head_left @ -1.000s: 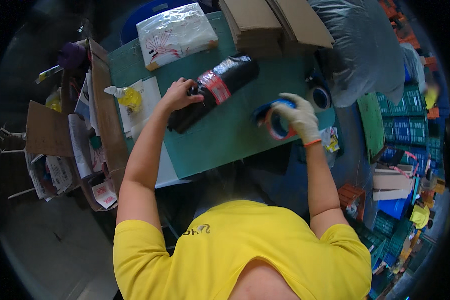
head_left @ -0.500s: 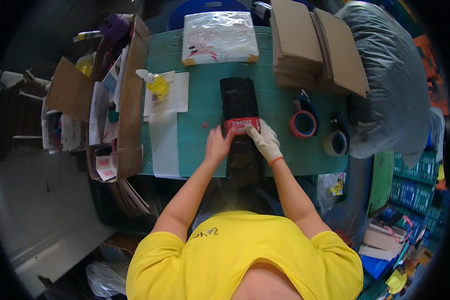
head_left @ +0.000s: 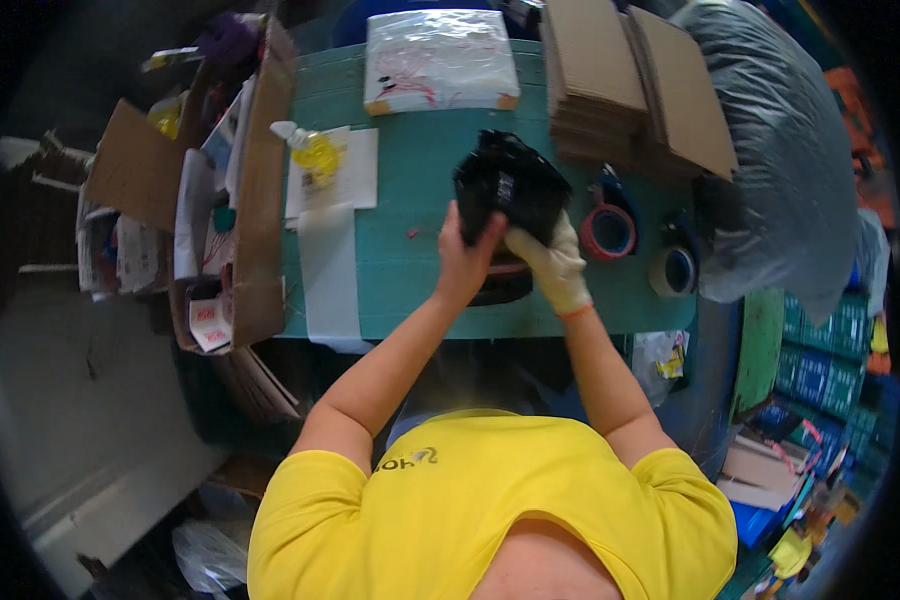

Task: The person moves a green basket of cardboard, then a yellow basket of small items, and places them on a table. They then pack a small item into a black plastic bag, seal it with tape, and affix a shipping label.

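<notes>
A black plastic-wrapped package (head_left: 510, 190) is tipped up over the green table, with its crinkled, shiny end facing away from me. My bare left hand (head_left: 464, 256) grips its left side, thumb pressed on the black wrap. On the opposite side, my right hand (head_left: 554, 264), in a white knitted glove with an orange cuff, is closed round the wrap. The package's lower part is mostly hidden behind my hands; a reddish band shows dimly there. Just right of my glove lies a tape dispenser with a red roll (head_left: 608, 230).
Another tape dispenser (head_left: 673, 271) lies at the right edge of the green table (head_left: 410, 290). Flat cardboard stacks (head_left: 595, 60) and a wrapped white box (head_left: 440, 60) stand at the back. Left are a yellow-liquid bottle (head_left: 315, 155), papers (head_left: 330, 270) and an open carton (head_left: 260, 200).
The package lay flat with its red label facing up; both hands have now lifted and tipped it, and its end shows. My hands have shifted slightly right.
</notes>
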Demonstrator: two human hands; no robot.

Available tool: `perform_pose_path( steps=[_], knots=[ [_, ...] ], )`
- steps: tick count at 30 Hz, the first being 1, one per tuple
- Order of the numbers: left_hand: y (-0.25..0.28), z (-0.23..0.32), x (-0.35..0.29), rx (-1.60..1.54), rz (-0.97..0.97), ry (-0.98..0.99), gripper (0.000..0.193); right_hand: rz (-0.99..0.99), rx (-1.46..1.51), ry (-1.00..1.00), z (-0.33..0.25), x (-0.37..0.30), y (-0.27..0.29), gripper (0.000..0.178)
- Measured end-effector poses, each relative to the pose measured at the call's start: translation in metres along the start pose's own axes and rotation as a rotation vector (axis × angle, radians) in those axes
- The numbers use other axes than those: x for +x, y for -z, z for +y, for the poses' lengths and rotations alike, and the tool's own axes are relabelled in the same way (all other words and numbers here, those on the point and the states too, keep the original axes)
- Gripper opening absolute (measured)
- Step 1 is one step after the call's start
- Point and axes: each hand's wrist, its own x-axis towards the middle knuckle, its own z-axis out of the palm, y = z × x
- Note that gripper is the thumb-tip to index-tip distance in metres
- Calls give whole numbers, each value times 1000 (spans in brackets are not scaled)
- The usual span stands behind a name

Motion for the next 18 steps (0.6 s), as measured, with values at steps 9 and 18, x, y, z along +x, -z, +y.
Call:
perform_pose_path(
  steps=[9,18],
  knots=[
    [-16,14,29,628,35,-723,48,184,-427,250,-11,31,-19,53],
    [10,1,17,769,-214,-809,42,-221,63,87,-29,46,-3,37]
  ],
)
